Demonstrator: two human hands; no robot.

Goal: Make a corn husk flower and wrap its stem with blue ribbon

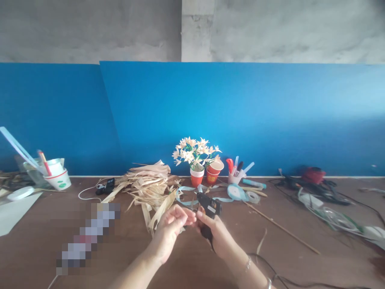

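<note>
My right hand [218, 233] is wrapped round the handle of a black hot glue gun [209, 205], whose nozzle points up and to the left. Close beside it, my left hand [171, 226] has its fingers curled and its thumb against them; whatever they pinch is too small to make out. The fingertips of both hands nearly meet below the nozzle. Just beyond my left hand lies a heap of dried corn husks [150, 182]. Behind the glue gun, pale husk flowers [195, 151] on green stems stand in stacked paper cups [197, 176].
Another stack of red cups [212, 176] and a pen cup [234, 178] stand at the back. Blue ribbon [236, 192] and a thin stick [282, 228] lie to the right, near tangled cables [331, 216]. At left are a white cup [58, 180] and a blurred-out strip [87, 239].
</note>
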